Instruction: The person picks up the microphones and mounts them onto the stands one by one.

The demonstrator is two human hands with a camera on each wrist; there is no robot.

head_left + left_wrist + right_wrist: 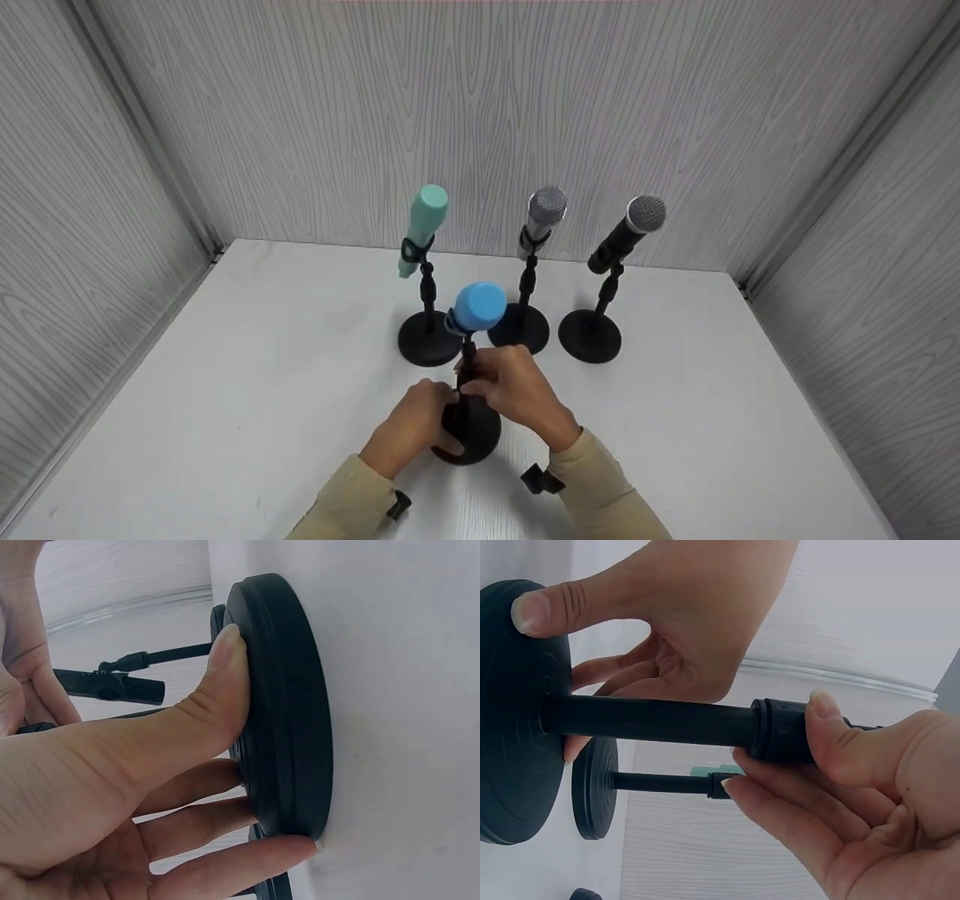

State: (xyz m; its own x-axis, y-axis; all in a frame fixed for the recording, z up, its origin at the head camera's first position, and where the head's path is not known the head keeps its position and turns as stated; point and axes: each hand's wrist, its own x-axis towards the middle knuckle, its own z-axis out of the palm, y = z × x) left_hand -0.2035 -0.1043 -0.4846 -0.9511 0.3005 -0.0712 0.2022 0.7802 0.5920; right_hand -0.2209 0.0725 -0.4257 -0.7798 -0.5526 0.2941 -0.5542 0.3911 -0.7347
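Note:
A blue-headed microphone (481, 306) sits tilted in the clip of a black microphone stand (480, 431) near the middle of the table. My left hand (414, 426) holds the stand's round base (289, 712), thumb on its top face and fingers spread toward the rim. Higher up, my right hand (517, 384) pinches the collar (784, 729) on the pole between thumb and fingers. The left wrist view shows the base resting on the white surface. In the head view, my hands hide part of the pole.
Behind stand three more black stands holding a mint-green microphone (429, 214), a silver microphone (546, 208) and a black microphone with a grey mesh head (634, 225). White tabletop (262, 375) lies around them. Wood-grain panels (337, 112) enclose the back and sides.

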